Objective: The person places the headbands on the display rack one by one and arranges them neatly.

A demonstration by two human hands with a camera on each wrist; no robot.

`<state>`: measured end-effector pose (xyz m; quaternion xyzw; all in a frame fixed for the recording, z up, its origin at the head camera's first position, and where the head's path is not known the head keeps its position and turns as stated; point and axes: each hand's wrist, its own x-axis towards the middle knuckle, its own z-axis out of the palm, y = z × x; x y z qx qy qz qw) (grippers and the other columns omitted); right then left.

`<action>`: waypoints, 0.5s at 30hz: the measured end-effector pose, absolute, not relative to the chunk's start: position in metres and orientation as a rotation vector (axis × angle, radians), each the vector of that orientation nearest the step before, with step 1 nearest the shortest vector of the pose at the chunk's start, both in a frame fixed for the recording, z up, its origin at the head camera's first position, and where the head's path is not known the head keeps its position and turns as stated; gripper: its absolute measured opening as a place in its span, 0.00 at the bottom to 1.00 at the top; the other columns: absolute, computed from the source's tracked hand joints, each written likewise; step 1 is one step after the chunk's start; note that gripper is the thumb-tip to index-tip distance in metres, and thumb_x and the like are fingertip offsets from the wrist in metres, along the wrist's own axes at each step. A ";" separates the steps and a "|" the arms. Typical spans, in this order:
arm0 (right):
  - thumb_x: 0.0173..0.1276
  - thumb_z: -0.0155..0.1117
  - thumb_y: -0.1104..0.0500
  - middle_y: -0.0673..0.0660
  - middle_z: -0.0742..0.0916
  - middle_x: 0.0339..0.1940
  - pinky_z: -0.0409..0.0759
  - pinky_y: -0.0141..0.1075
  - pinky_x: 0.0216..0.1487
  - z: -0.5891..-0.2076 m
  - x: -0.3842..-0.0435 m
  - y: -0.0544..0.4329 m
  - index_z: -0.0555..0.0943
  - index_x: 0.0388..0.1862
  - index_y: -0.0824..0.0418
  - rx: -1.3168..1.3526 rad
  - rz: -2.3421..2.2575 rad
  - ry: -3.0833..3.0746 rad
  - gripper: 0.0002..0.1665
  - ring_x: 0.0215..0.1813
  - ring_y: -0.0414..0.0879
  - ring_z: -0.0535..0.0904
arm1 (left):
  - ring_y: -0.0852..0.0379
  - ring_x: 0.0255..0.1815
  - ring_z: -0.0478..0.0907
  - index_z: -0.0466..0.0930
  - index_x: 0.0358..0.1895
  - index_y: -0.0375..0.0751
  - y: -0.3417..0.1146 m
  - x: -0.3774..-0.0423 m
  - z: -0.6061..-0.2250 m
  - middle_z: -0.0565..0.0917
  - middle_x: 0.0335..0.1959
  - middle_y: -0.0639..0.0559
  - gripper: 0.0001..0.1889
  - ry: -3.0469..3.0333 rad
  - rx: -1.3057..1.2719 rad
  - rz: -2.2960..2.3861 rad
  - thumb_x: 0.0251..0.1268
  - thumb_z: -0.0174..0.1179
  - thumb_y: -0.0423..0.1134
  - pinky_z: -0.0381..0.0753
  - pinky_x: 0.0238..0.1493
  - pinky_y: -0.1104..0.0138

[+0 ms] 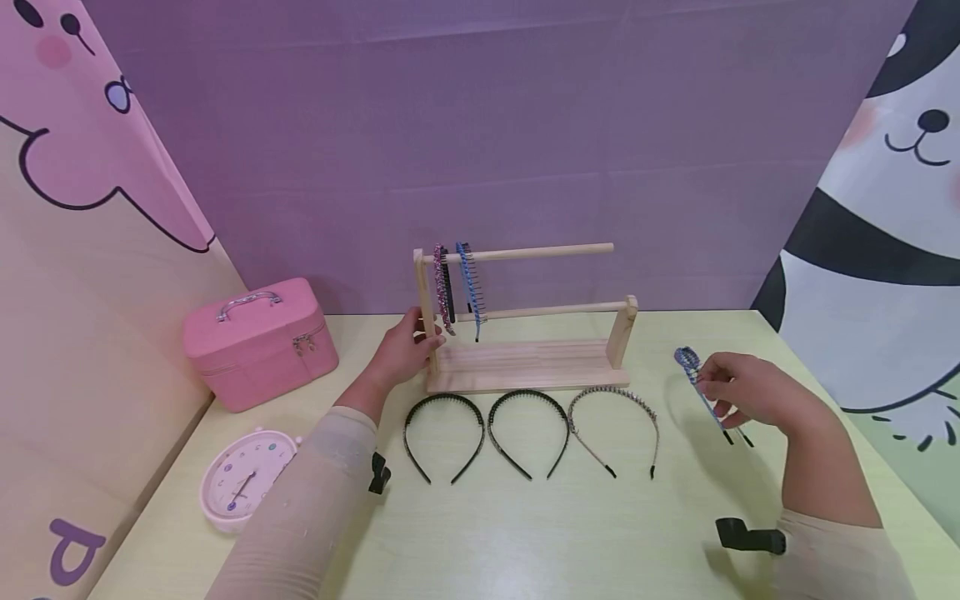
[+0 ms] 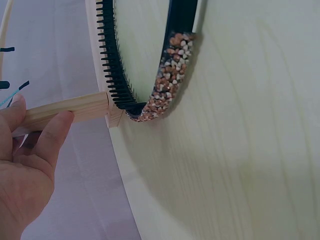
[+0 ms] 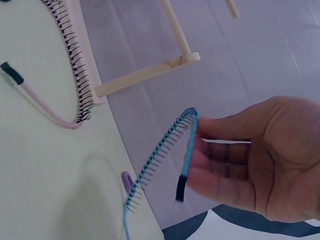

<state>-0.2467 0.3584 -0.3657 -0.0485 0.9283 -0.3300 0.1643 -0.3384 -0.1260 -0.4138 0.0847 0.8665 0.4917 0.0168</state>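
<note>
My left hand (image 1: 401, 346) grips the left upright (image 1: 424, 292) of a wooden rack (image 1: 525, 354), thumb and fingers on opposite sides. Over the rack's upper rod (image 1: 540, 251), near its left end, hang a pink glittery headband (image 1: 441, 287), a black one (image 1: 448, 292) and a blue toothed one (image 1: 470, 287). Off to the right, my right hand (image 1: 742, 387) pinches a blue headband (image 3: 159, 150) with small teeth and black tips, held above the table. In front of the rack lie two black toothed headbands (image 1: 528, 393) and a pale beaded one (image 1: 611, 389), arches toward the rack.
A pink case (image 1: 258, 346) with a metal handle stands at the back left of the table (image 1: 525, 542). Nearer sits a round pink clock (image 1: 243, 479), partly behind my left sleeve. A purple cloth (image 1: 480, 150) hangs behind the table, with printed panels on both sides.
</note>
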 end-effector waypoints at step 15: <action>0.79 0.51 0.56 0.65 0.80 0.47 0.85 0.33 0.40 -0.343 -0.234 0.333 0.70 0.58 0.67 -0.196 -1.317 2.950 0.17 0.39 0.38 0.83 | 0.47 0.65 0.74 0.61 0.67 0.44 -0.127 -0.340 -0.415 0.77 0.58 0.45 0.24 2.702 0.272 1.523 0.74 0.56 0.42 0.83 0.49 0.53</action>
